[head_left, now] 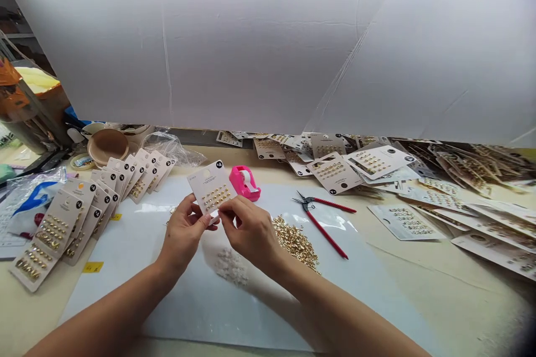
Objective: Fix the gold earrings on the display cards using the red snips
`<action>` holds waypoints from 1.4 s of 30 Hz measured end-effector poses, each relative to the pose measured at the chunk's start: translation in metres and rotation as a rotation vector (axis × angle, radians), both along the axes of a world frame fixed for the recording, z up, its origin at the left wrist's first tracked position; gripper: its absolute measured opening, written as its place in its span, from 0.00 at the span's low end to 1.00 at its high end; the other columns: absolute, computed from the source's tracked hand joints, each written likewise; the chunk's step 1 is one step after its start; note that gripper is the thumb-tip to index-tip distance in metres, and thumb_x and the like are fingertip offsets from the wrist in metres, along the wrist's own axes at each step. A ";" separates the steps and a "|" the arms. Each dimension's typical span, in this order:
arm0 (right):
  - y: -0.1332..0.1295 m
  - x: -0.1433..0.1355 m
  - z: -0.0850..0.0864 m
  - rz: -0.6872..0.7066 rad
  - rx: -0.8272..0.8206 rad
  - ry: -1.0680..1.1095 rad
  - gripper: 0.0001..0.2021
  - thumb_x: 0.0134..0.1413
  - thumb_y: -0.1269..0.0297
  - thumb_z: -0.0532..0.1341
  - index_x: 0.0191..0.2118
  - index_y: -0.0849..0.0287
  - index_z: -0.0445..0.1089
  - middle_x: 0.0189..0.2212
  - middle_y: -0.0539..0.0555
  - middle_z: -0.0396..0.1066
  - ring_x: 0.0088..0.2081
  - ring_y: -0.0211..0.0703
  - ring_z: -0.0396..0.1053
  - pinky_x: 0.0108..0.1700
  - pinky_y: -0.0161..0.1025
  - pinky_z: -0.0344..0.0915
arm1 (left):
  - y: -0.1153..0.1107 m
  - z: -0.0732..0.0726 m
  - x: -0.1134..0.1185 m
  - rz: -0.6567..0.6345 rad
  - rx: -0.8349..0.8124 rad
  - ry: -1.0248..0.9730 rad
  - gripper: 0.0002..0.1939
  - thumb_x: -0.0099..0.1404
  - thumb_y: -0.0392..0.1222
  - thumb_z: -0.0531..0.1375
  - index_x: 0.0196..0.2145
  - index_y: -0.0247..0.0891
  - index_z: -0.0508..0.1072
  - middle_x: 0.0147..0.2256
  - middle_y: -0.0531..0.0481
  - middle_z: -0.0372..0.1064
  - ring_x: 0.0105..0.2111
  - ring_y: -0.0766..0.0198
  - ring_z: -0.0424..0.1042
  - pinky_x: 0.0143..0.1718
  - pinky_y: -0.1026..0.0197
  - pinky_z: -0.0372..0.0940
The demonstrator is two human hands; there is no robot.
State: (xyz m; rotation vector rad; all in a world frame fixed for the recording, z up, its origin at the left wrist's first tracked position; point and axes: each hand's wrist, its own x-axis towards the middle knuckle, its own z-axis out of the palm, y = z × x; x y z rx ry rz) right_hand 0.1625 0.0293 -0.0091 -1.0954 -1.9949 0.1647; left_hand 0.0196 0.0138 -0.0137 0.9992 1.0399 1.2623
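Observation:
An earring card (pixel 209 179) with rows of gold studs is held up, tilted, above the white sheet (pixel 176 301). My left hand (pixel 183 232) grips its lower left edge between thumb and fingers. At the card's lower right corner, my right hand (pixel 250 228) is pinched closed; whatever is between its fingertips is hidden. Beneath my hands lies a small heap of clear, whitish bits (pixel 231 268). A pile of small gold pieces (pixel 296 242) spreads to the right of my right hand, partly behind it. Just behind the card stands a pink tape dispenser (pixel 245 183).
Red-handled pliers (pixel 320 215) lie on the sheet's right side. Overlapping filled earring cards (pixel 54 226) fan out at left, near a brown bowl (pixel 108 146). More earring cards (pixel 335 173) are heaped at back and right. A tall white board (pixel 251 56) closes off the back.

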 end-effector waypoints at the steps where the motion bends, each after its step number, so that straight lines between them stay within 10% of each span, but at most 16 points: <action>1: 0.000 0.000 0.000 0.001 0.007 -0.003 0.06 0.53 0.73 0.54 0.28 0.59 0.66 0.23 0.51 0.67 0.24 0.37 0.63 0.26 0.33 0.57 | 0.000 0.000 0.000 -0.001 0.003 0.005 0.17 0.57 0.39 0.61 0.46 0.41 0.68 0.32 0.53 0.67 0.33 0.65 0.70 0.37 0.58 0.69; 16: 0.000 0.011 0.001 0.063 0.012 -0.002 0.11 0.58 0.71 0.52 0.37 0.55 0.72 0.31 0.54 0.72 0.30 0.39 0.68 0.30 0.35 0.61 | -0.001 0.001 -0.001 -0.010 -0.018 -0.003 0.18 0.56 0.39 0.61 0.45 0.40 0.68 0.33 0.51 0.67 0.32 0.63 0.72 0.34 0.59 0.68; 21: 0.021 0.034 0.010 -0.124 -0.405 0.587 0.06 0.51 0.61 0.59 0.33 0.57 0.69 0.25 0.51 0.66 0.24 0.38 0.62 0.25 0.36 0.59 | -0.001 0.005 -0.003 -0.022 -0.001 -0.080 0.18 0.56 0.38 0.60 0.46 0.44 0.67 0.38 0.51 0.66 0.31 0.65 0.72 0.30 0.62 0.66; 27: 0.023 0.026 0.004 0.459 -1.051 0.616 0.10 0.41 0.61 0.66 0.31 0.60 0.72 0.27 0.51 0.70 0.26 0.35 0.62 0.25 0.33 0.57 | -0.003 0.007 -0.002 -0.110 0.049 -0.132 0.19 0.57 0.40 0.61 0.47 0.47 0.67 0.39 0.52 0.65 0.27 0.67 0.71 0.26 0.63 0.61; 36: 0.007 0.014 0.011 0.607 -1.051 0.698 0.17 0.41 0.53 0.67 0.36 0.59 0.74 0.26 0.53 0.71 0.29 0.43 0.69 0.32 0.41 0.66 | -0.001 0.009 0.001 -0.156 0.064 -0.102 0.17 0.54 0.44 0.64 0.42 0.43 0.70 0.36 0.51 0.64 0.24 0.68 0.68 0.23 0.63 0.60; 42: 0.001 0.013 0.011 0.385 -0.732 0.573 0.07 0.46 0.61 0.63 0.26 0.59 0.70 0.23 0.51 0.68 0.27 0.40 0.66 0.30 0.39 0.65 | -0.001 0.008 0.000 -0.087 0.013 -0.011 0.12 0.52 0.40 0.65 0.35 0.39 0.68 0.31 0.53 0.65 0.29 0.67 0.67 0.30 0.63 0.63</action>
